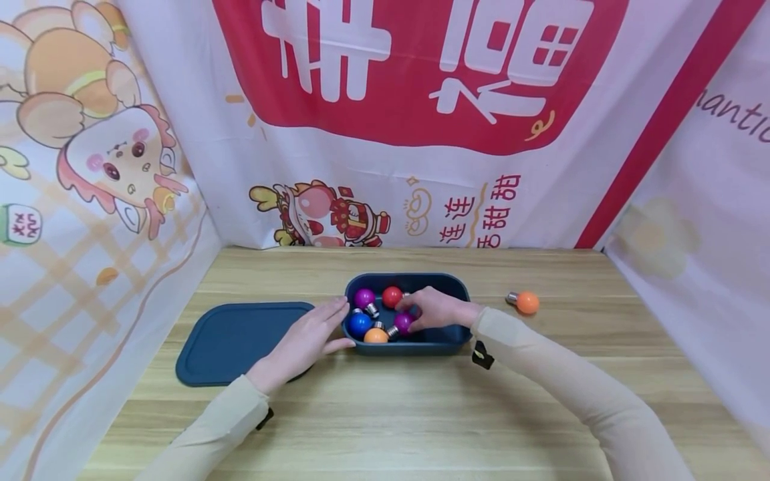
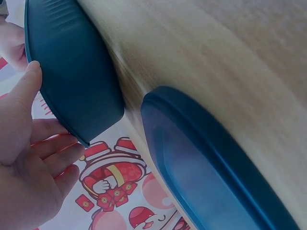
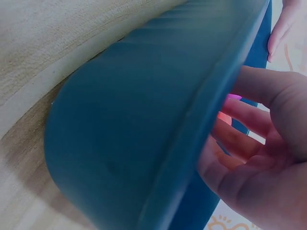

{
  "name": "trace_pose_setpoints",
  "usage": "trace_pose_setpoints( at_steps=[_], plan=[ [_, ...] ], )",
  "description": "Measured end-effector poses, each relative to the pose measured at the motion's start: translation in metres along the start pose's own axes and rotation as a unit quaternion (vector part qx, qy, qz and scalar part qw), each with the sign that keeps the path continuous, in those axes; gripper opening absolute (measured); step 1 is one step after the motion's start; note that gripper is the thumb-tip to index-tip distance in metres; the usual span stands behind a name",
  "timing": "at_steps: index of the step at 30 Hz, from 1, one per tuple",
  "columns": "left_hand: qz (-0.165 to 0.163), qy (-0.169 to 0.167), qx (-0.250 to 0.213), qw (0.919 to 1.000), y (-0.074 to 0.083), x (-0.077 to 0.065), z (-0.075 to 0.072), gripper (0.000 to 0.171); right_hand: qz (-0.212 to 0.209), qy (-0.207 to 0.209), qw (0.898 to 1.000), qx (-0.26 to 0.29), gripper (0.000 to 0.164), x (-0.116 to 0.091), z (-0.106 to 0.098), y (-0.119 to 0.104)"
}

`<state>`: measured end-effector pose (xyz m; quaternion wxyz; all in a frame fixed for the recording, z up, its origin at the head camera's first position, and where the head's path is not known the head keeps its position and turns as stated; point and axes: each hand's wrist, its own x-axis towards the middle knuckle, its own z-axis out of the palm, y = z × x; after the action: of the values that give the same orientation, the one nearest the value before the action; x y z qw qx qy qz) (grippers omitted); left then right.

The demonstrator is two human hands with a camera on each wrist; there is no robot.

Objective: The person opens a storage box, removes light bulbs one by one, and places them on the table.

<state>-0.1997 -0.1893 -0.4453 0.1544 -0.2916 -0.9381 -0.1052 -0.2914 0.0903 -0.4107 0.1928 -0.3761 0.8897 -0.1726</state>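
Note:
A dark blue box (image 1: 445, 349) stands without its lid on the table, small light bulbs inside. My right hand (image 1: 436, 307) reaches into it and pinches a purple bulb (image 1: 404, 323) with a silver base. Around that lie another purple bulb (image 1: 363, 298), a red bulb (image 1: 392, 296), a blue bulb (image 1: 359, 324) and an orange bulb (image 1: 376, 335). With fairly straight fingers, my left hand (image 1: 309, 337) touches the box's left end, its thumb on the rim in the left wrist view. In the right wrist view the box wall (image 3: 124, 124) hides most of the bulbs.
A dark blue lid (image 1: 240, 341) lies flat on the wooden table (image 1: 421, 421), left of the box and partly under my left forearm. One orange bulb (image 1: 527, 302) rests on the table at the right. Printed cloth (image 1: 421, 133) hangs along the back and sides.

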Motion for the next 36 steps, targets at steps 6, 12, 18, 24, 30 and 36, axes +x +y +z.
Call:
trace_pose_setpoints(
  at_steps=[6, 12, 18, 24, 30, 36],
  plan=[
    [0.003, 0.003, -0.001, 1.0, 0.0, 0.002, 0.0, 0.073, -0.008, 0.004, 1.0, 0.001, 0.037, -0.003, -0.001, 0.001],
    [0.008, 0.007, -0.003, 0.9999, 0.001, 0.004, -0.001, 0.072, 0.002, 0.018, 1.0, -0.001, 0.033, -0.006, -0.003, 0.003],
    [0.005, 0.009, -0.007, 0.9999, 0.002, 0.004, 0.0, 0.072, 0.001, 0.048, 0.999, -0.012, 0.031, -0.012, -0.007, 0.007],
    [-0.004, 0.01, -0.018, 0.9998, 0.002, -0.001, 0.002, 0.072, 0.0, 0.075, 0.997, -0.021, 0.034, -0.019, -0.011, 0.011],
    [-0.012, -0.001, -0.017, 0.9998, 0.002, -0.002, 0.003, 0.072, -0.006, 0.116, 0.993, -0.013, 0.034, -0.031, -0.017, 0.018],
    [-0.01, 0.005, -0.018, 0.9998, 0.002, -0.003, 0.003, 0.07, -0.029, 0.173, 0.984, -0.01, 0.03, -0.045, -0.028, 0.027]
  ],
)
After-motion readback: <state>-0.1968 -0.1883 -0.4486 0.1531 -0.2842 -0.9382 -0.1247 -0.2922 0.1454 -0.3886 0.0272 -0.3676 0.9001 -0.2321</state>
